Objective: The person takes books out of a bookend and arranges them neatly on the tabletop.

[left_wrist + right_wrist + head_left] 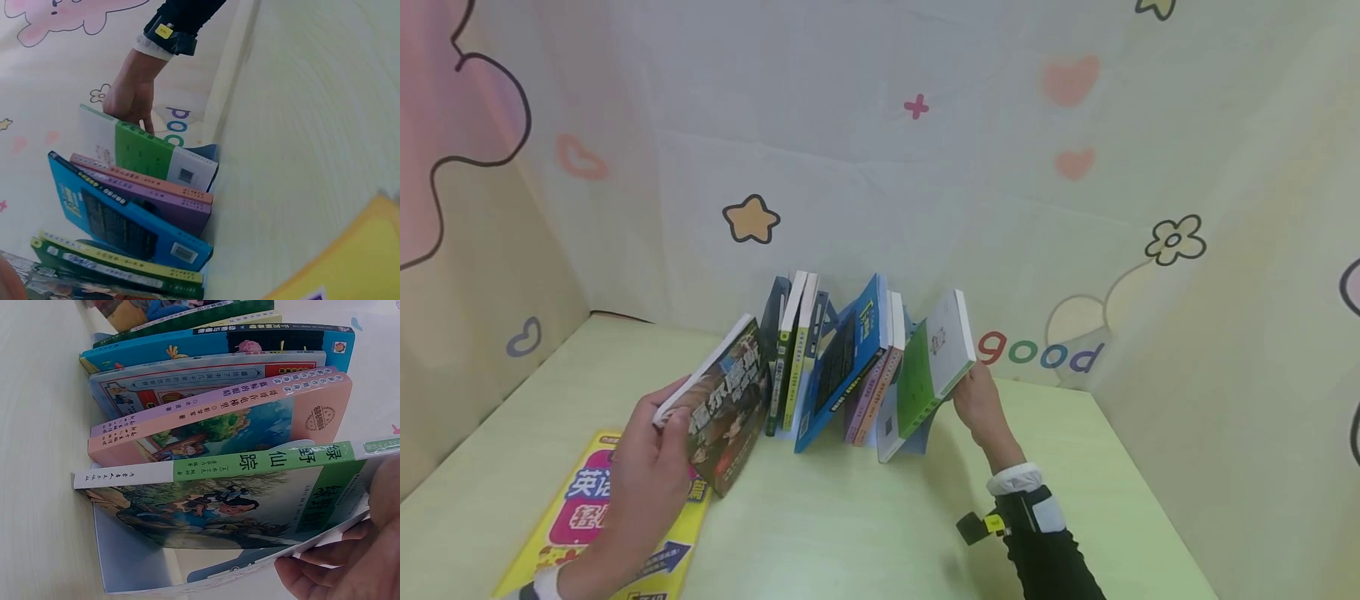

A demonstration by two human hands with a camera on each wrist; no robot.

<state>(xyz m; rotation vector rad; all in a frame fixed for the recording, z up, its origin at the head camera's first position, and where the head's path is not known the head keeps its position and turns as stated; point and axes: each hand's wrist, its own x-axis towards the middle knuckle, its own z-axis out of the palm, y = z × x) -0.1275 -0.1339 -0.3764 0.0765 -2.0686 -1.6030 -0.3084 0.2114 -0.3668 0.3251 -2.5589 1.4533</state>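
My left hand grips a dark brown illustrated book by its near edge, with the thumb on the cover. That book is tilted beside the left end of a row of standing books. At the row's right end, a green-and-white book leans to the right. My right hand is at this book's upper corner. In the right wrist view, its fingers bend at the edge of the pale blue book rack; the thumb is hidden.
A blue book slants across the middle of the row, beside pink and purple spines. Flat under my left forearm lies a yellow book. A patterned cloth hangs behind the pale table.
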